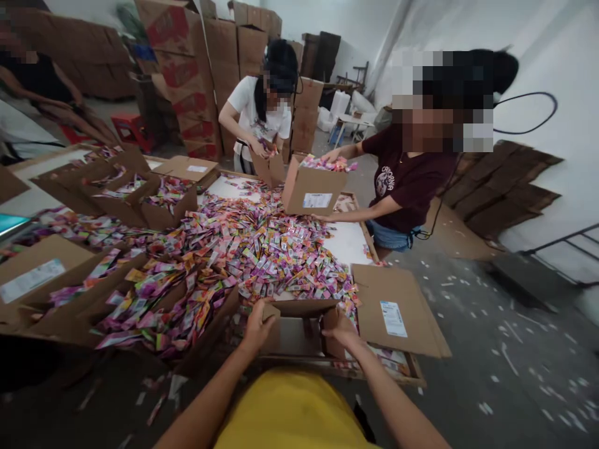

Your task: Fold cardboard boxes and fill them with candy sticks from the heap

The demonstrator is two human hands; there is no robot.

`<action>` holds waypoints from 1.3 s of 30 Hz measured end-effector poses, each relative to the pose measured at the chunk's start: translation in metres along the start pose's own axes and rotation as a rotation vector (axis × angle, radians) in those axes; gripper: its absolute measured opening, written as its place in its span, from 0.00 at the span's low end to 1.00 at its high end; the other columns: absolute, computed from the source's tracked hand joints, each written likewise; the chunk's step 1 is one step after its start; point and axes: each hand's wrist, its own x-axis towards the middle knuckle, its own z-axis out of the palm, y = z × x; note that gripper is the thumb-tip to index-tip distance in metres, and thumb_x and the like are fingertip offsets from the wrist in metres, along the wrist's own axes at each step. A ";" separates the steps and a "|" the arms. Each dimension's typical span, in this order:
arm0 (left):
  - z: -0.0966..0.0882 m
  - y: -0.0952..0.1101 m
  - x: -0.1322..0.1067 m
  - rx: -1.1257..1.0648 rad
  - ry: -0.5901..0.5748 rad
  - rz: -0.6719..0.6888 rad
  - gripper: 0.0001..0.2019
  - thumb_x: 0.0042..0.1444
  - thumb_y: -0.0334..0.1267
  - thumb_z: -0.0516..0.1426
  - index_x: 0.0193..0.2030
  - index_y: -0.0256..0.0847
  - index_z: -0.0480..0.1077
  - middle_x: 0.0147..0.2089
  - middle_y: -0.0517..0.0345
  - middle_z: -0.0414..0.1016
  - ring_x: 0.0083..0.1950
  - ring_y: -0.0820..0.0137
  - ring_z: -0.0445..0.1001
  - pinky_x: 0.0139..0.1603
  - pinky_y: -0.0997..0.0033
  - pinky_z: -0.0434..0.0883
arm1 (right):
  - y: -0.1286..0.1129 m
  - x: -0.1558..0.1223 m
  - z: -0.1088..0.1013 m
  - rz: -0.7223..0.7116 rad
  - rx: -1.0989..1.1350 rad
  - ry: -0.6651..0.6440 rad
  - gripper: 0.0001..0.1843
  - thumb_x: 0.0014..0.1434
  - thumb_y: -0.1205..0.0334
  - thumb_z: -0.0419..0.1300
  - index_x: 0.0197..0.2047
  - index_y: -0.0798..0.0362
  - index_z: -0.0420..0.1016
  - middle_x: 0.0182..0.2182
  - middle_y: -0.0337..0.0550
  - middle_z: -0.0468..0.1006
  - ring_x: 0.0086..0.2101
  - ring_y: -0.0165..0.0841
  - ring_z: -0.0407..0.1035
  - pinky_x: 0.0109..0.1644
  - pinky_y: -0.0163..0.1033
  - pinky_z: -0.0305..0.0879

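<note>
An open cardboard box [304, 307] stands upright at the table's near edge, right in front of me, and nothing shows inside it. My left hand [258, 325] grips its left wall, with the thumb near the rim. On the opposite side my right hand [340, 332] holds the right wall, its fingers partly hidden by the cardboard. Just beyond the box spreads a big heap of small colourful wrapped packets [262, 249]. To my left, a box [229, 305] overflows with the same packets.
Flattened cardboard [407, 305] with a white label lies to my right. Further left stand several filled boxes [173, 209]. Across the table, one person in a dark red shirt [402, 171] supports a full box [313, 187]; another in a white shirt [243, 100] handles packets. Scraps litter the floor.
</note>
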 end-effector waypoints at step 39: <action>0.014 0.084 0.015 0.805 -0.593 0.088 0.57 0.27 0.46 0.72 0.68 0.66 0.53 0.73 0.40 0.48 0.71 0.29 0.46 0.64 0.24 0.39 | -0.032 0.057 -0.028 -0.405 0.119 -0.387 0.13 0.55 0.54 0.59 0.42 0.47 0.77 0.43 0.44 0.76 0.46 0.40 0.69 0.50 0.46 0.64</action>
